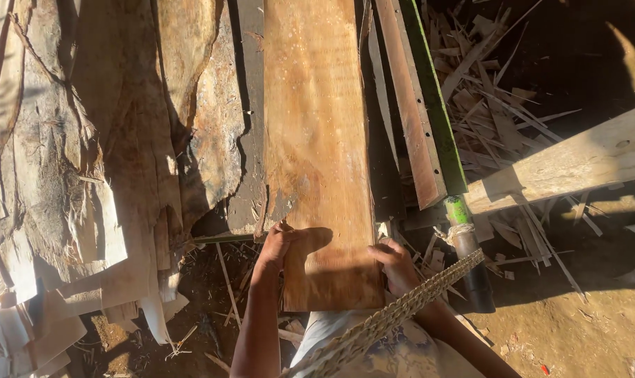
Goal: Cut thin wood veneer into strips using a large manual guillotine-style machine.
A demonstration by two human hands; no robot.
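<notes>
**Sam:** What were the hands doing?

**Mia:** Both hands held a long wooden board [317,154]. The left hand [279,245] was curled around the board's left edge, near the end closest to the person. The thumb lay on top of the wood. The right hand [394,262] gripped the right edge, with the fingers bent over it. Neither hand was spread flat.

**Sam:** What did the board look like?

**Mia:** It was flat, smooth and orange-brown, with tiny pale specks. Its left edge was chipped and ragged just past the left hand. The board ran from the hands straight away to the far side.

**Sam:** What was around it?

**Mia:** On the left lay a big pile of rough bark slabs [86,161], grey and flaky, with pale thin sheets at the near end. On the right was a narrow plank with a green edge [426,112], just beside the board. Past that were lots of thin wood scraps [492,105] on dark ground. A pale thick beam [576,164] crossed on the far right. A braided strap [401,308] ran over the right wrist. A dark tube [471,262] stood near the right hand.
</notes>
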